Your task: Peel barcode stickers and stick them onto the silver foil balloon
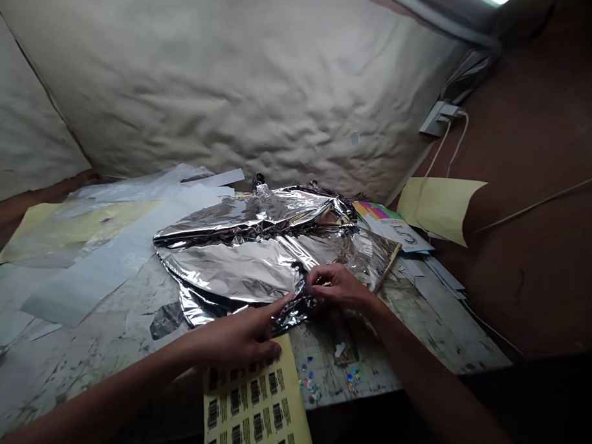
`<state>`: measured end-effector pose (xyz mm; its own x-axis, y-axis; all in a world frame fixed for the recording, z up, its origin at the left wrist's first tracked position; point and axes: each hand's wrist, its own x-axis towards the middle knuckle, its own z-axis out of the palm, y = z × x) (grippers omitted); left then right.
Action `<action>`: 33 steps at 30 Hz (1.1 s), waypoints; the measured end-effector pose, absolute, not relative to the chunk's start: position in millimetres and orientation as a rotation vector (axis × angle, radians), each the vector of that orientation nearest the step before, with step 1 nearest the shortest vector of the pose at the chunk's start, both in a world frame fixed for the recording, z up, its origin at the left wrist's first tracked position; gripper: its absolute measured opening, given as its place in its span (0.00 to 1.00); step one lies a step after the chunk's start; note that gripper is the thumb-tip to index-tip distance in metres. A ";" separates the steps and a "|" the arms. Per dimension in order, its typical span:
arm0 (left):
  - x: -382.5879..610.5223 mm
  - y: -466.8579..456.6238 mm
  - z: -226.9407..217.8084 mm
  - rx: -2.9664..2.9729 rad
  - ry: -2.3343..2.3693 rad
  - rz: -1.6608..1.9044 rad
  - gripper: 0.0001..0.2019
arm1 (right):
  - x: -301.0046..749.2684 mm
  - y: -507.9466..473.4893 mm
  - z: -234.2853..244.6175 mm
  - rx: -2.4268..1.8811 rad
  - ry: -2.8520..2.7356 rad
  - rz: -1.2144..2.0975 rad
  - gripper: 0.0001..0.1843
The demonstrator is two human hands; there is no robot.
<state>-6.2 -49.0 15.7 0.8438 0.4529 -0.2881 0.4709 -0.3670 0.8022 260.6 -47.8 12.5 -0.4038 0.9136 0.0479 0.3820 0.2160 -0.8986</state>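
Large crumpled silver foil sheet (231, 262) at the centre of the frame, folded over on itself and lying across the stained white counter (421, 323). Right hand (340, 287) at its lower right edge, fingers curled narrow and pinching a crinkled fold of the foil. Left hand (236, 336) just beside it, coming in from the lower left, fingers nearly straight and closed on nothing, index fingertip (286, 301) touching the same crinkled edge. Light fingertip contact well suited to foil this thin, both hands close together so that any pull stays small and sets no fresh creases. Below the hands, a yellow sheet of black barcode labels (255, 402) at the bottom of the frame and a scatter of tiny multicoloured sequins (353, 378) on the counter. Beyond the foil on the right, a colourful printed booklet (390, 225) and a pale yellow paper (439, 207). At upper left of the counter, clear plastic film (136, 187) near white and pale yellow papers (77, 230). Behind everything, a cream padded wall (223, 70), with a white socket (438, 118) and white cable (447, 140) at upper right.
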 end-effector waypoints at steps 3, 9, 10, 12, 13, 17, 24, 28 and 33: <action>-6.0 -50.7 15.0 2.063 0.677 -0.005 0.40 | 260.1 -43.4 10.1 -1.239 -1.678 1.348 0.13; -5.6 -53.1 14.0 2.124 0.675 0.100 0.40 | 264.8 -30.5 5.1 -1.275 -1.429 1.426 0.18; -5.8 -53.2 13.1 2.130 0.670 0.093 0.40 | 266.3 -26.1 5.8 -1.282 -1.423 1.399 0.19; -6.4 -53.5 10.5 2.143 0.656 0.070 0.40 | 269.3 -14.3 12.3 -1.307 -1.457 1.308 0.19; -6.9 -53.6 9.0 2.143 0.653 0.062 0.40 | 270.4 -6.4 18.8 -1.330 -1.502 1.231 0.19; -8.2 -54.3 5.4 2.112 0.725 0.028 0.40 | 266.0 40.8 63.6 -1.469 -1.817 0.749 0.19; -6.5 -54.6 13.3 2.082 0.711 0.038 0.38 | 228.5 167.3 137.6 -1.748 -2.104 0.049 0.12; -6.6 -54.4 15.7 2.066 0.696 0.040 0.38 | 200.3 225.1 137.5 -1.864 -2.089 0.017 0.10; -6.3 -49.1 8.5 2.071 0.642 0.021 0.40 | 171.9 247.0 89.9 -1.914 -2.085 0.062 0.14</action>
